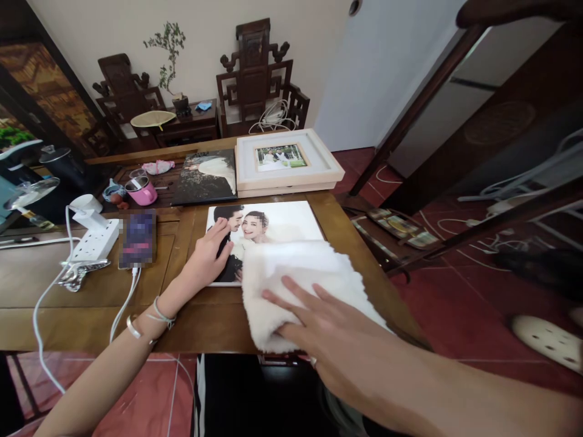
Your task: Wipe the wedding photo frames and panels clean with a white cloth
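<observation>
A wedding photo panel (291, 218) lies face up on the wooden table, its lower right part covered by a fluffy white cloth (314, 261). My right hand (314, 315) presses on this cloth with fingers apart on top, and the thumb is tucked at its folded near edge. On the panel's left side rests my left hand (207, 258), fingers stretched flat over the printed picture and holding nothing. A bracelet and a bangle circle the left wrist.
Behind the panel are a pale framed photo (282, 156) and a dark photo panel (204, 176). To the left stand a pink mug (141, 190), a charging phone (137, 240) and a power strip (98, 240) with trailing cables. A dark wooden chair (410, 121) is on the right.
</observation>
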